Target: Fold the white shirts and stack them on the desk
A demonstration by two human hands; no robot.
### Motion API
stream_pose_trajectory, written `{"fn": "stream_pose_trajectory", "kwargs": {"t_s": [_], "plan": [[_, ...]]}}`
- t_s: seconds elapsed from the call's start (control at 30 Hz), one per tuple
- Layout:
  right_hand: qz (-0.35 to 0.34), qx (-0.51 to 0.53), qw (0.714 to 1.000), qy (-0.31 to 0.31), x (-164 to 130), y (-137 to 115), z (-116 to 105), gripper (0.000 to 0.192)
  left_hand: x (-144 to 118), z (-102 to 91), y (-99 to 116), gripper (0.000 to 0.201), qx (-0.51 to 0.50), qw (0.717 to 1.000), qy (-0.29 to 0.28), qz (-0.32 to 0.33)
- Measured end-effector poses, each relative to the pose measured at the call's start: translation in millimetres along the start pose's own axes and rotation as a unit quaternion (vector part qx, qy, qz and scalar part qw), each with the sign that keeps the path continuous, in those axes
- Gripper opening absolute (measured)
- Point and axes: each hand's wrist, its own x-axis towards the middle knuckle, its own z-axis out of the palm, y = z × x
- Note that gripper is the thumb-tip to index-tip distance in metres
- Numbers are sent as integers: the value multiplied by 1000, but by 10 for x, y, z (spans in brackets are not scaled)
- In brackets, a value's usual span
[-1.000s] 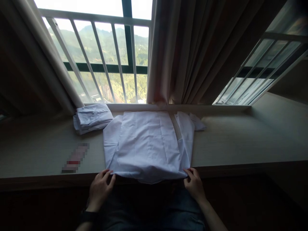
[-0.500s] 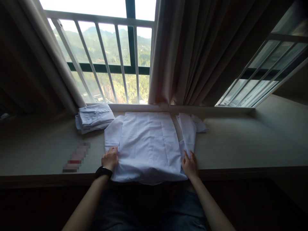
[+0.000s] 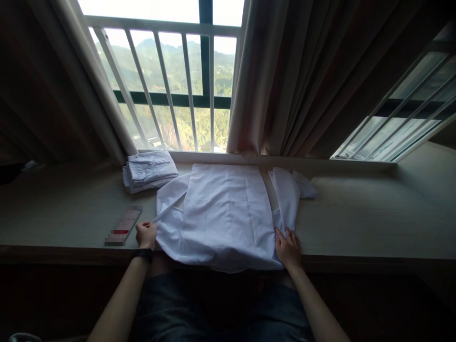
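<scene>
A white shirt (image 3: 224, 213) lies spread on the wide window ledge (image 3: 356, 218), its hem hanging slightly over the front edge. My left hand (image 3: 145, 234) pinches the shirt's left edge and pulls a strip of cloth taut toward the left. Flat on the shirt's lower right corner rests my right hand (image 3: 288, 247), fingers spread on the fabric. A dark watch band sits on my left wrist.
A folded stack of white shirts (image 3: 149, 170) sits at the back left near the window bars. A flat blurred card (image 3: 124, 231) lies just left of my left hand. A brown curtain (image 3: 302, 76) hangs behind the shirt.
My left hand slid left off the shirt's body and took hold of its left edge, drawing it outward. My right hand stayed pressed at the lower right. The view shifted slightly.
</scene>
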Motion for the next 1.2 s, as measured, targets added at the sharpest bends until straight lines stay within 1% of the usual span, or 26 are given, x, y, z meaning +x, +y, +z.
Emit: {"fn": "stream_pose_trajectory", "kwargs": {"t_s": [0.03, 0.07, 0.1, 0.13, 0.17, 0.2, 0.23, 0.3, 0.37, 0.43, 0.53, 0.63, 0.73, 0.8, 0.87, 0.93, 0.97, 1.03, 1.1, 1.13, 1.2], "plan": [[1, -2, 1000, -1, -2, -10, -11, 47, -64, -14, 20, 29, 16, 999, 9, 34], [1, -5, 1000, -3, -1, -20, -26, 47, -148, -8, 54, 31, 42, 995, 5, 93], [2, -10, 1000, -5, 4, -29, -43, 47, -249, 21, 99, 30, 72, 983, -13, 169], [2, -15, 1000, -10, 13, -37, -65, 47, -366, 74, 152, 28, 98, 962, -42, 252], [1, -21, 1000, -18, 30, -39, -90, 47, -494, 148, 207, 26, 120, 933, -77, 331], [-2, -26, 999, -30, 52, -34, -118, 47, -628, 239, 258, 26, 136, 904, -113, 390], [-3, -31, 999, -45, 80, -20, -149, 47, -762, 340, 300, 27, 148, 880, -144, 427], [-1, -42, 996, -79, 148, 39, -216, 48, -1007, 541, 344, 33, 178, 846, -190, 465], [6, -56, 993, -107, 220, 137, -287, 51, -1187, 697, 331, 41, 216, 823, -226, 474], [16, -67, 990, -120, 292, 258, -357, 57, -1287, 785, 282, 47, 247, 809, -251, 470], [52, -68, 988, -130, 431, 422, -447, 65, -1319, 820, 207, 50, 271, 798, -264, 469], [102, -53, 982, -147, 670, 502, -494, 68, -1303, 820, 184, 52, 285, 793, -263, 470], [157, -9, 976, -148, 1008, 495, -488, 64, -1292, 839, 187, 52, 293, 792, -262, 467], [212, 79, 966, -122, 1251, 479, -465, 57, -1284, 861, 182, 52, 299, 790, -262, 466], [269, 183, 942, -86, 1479, 495, -441, 44, -1274, 882, 170, 53, 304, 789, -262, 465], [315, 249, 914, -53, 1670, 569, -427, 31, -1264, 898, 159, 53, 307, 789, -262, 463], [334, 265, 904, -39, 1742, 629, -425, 28, -1261, 903, 157, 53, 309, 788, -262, 463], [374, 294, 879, -5, 1813, 781, -433, 31, -1261, 908, 161, 53, 313, 787, -261, 464], [416, 341, 842, 34, 1747, 946, -453, 38, -1265, 911, 174, 53, 317, 786, -257, 464], [432, 368, 821, 53, 1652, 1021, -464, 42, -1268, 912, 182, 53, 318, 786, -255, 464], [458, 419, 779, 87, 1338, 1136, -481, 46, -1271, 916, 195, 53, 318, 787, -253, 464]]}}
